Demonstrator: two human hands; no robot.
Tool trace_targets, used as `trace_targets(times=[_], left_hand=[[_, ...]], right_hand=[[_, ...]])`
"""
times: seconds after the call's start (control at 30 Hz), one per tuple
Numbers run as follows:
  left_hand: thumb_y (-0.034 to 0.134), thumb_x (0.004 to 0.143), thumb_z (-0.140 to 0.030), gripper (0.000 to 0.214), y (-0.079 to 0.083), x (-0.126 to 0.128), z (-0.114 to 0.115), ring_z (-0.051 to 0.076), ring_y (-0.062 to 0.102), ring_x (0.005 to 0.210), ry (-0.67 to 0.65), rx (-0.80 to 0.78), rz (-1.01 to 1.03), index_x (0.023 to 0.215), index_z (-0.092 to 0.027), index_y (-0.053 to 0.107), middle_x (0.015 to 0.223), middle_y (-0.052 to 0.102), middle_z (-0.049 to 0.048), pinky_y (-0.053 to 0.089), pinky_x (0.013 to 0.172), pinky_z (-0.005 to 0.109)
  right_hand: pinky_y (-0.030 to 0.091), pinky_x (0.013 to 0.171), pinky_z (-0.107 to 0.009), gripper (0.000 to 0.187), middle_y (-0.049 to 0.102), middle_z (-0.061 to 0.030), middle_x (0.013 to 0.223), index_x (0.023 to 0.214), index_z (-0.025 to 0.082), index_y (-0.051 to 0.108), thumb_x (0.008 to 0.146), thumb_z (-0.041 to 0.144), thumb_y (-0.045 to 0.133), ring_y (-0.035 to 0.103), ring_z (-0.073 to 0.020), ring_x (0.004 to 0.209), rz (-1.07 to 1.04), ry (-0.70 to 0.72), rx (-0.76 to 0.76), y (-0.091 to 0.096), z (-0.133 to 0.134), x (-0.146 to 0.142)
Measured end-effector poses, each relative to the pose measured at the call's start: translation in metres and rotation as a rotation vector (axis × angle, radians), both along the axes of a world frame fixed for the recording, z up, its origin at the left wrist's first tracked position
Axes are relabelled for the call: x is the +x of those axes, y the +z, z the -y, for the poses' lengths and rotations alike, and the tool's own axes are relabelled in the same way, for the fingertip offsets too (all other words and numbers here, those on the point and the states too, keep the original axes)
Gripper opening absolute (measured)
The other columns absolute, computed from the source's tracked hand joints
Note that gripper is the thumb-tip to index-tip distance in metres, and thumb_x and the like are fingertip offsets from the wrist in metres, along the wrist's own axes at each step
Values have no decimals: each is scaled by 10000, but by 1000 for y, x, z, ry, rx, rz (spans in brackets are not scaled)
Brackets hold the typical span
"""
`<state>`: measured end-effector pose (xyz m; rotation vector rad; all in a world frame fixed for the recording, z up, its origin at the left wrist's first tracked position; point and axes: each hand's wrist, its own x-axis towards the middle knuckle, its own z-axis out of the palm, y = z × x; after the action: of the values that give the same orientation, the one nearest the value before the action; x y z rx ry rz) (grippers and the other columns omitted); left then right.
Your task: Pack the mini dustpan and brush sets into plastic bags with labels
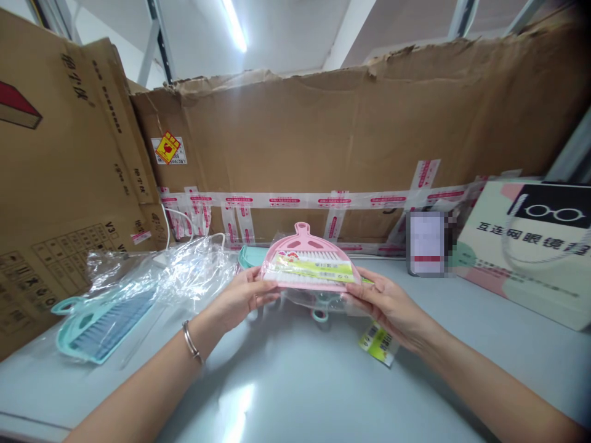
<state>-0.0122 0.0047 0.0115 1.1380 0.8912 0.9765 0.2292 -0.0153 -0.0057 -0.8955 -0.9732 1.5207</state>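
A pink dustpan with a white-bristled brush is held up over the table, its round handle end pointing away from me. A yellow-green label lies across its bristles. My left hand pinches the left corner, thumb on top. The right corner is gripped by my right hand. Clear plastic wrap hangs under its near edge. Behind and below it, partly hidden, sits a mint-green dustpan. Near my right wrist a yellow-green card lies on the table.
On the left, another mint dustpan with a grey brush lies in clear plastic. Large cardboard walls the back, and a carton stands left. A phone and a white-and-pink box stand right on the grey table.
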Motion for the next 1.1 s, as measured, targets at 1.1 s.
trace_targets(times=[1.1], left_hand=[[719,652,-316,165,-8,10,4,98,547,506,444,305,-127,734,-174,728,606,644,14,374,348,159]], right_hand=[[476,573,-285,111,496,-5,728,864,246,604,817,302,522,501,-131,610,1015,-236,860,-8,4,7]])
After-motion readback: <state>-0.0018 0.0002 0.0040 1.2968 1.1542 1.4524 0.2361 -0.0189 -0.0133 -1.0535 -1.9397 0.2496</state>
